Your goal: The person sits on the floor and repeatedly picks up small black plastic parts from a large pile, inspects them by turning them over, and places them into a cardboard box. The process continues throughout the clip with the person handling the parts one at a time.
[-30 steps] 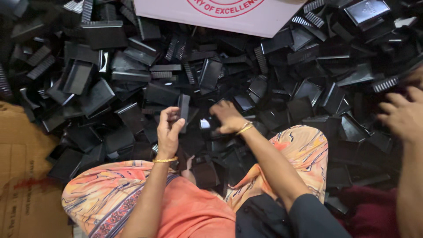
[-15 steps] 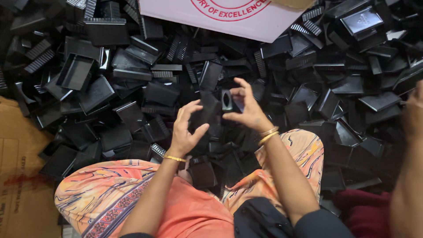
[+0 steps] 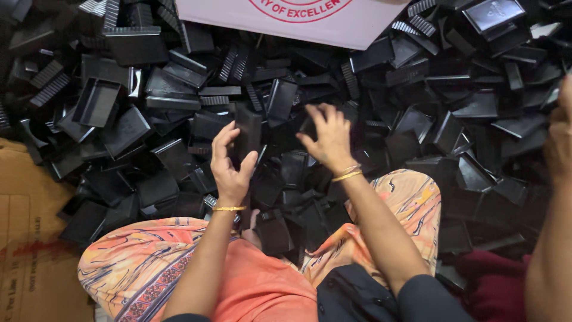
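Note:
My left hand (image 3: pixel 228 166) is raised above my lap and grips a flat black plastic piece (image 3: pixel 247 131), held upright between thumb and fingers. My right hand (image 3: pixel 328 138) hovers just to the right of it at the same height, with its fingers curled around a small black plastic part (image 3: pixel 308 127) that is mostly hidden by the hand. Both wrists wear thin gold bangles. Beneath and around the hands lies a big heap of black plastic casings and trays (image 3: pixel 179 107).
A white board with a red round print (image 3: pixel 298 18) lies at the top over the heap. Brown cardboard (image 3: pixel 27 238) is at the left. Another person's arm (image 3: pixel 551 238) comes in at the right edge. My knees in patterned orange cloth (image 3: pixel 137 268) are at the bottom.
Both hands rose from the heap with black pieces in them. From half a second ago they drew slightly apart, the left holding its flat piece upright.

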### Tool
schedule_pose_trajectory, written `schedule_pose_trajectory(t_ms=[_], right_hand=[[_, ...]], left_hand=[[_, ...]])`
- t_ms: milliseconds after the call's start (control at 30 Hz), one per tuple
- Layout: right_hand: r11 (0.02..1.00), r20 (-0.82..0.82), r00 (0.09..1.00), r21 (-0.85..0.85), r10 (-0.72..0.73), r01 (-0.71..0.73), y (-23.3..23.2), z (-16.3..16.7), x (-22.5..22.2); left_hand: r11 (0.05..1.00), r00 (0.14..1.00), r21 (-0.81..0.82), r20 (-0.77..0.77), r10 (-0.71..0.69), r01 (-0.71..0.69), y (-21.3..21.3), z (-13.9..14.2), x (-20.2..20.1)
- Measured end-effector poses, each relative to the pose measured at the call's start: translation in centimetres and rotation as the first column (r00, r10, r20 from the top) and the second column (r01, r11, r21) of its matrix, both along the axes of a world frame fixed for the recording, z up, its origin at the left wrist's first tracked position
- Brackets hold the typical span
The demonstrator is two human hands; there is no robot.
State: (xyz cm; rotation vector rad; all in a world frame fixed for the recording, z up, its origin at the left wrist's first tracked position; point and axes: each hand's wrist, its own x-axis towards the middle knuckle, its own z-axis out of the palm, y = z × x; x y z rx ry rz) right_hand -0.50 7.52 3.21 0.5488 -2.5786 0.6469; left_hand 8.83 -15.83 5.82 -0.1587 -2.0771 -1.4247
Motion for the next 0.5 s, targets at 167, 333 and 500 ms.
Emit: schedule_pose_trajectory(t_ms=[167,333,500], right_hand=[[0.871,0.098,0.882,0.14,0.462,-0.472,-5.7,-4.1,1.3],[0.811,0.327,0.782,0.075,0.53,-0.58,-7.5,-5.5,1.4],[0.568,0.094,0.626,0.333,0.774,-0.753,-8.3,-4.4,0.8]], left_hand=[[0.992,1.0,0.123,-0.024,-0.011,0.014,-1.4,-1.5,0.5],[0.977,1.0,0.211,0.007,-0.016,0.014,-2.9,-2.9,1.0],[0.894,0.993,0.446,0.068,-0.095,0.055,-3.2,-3.7,1.3]])
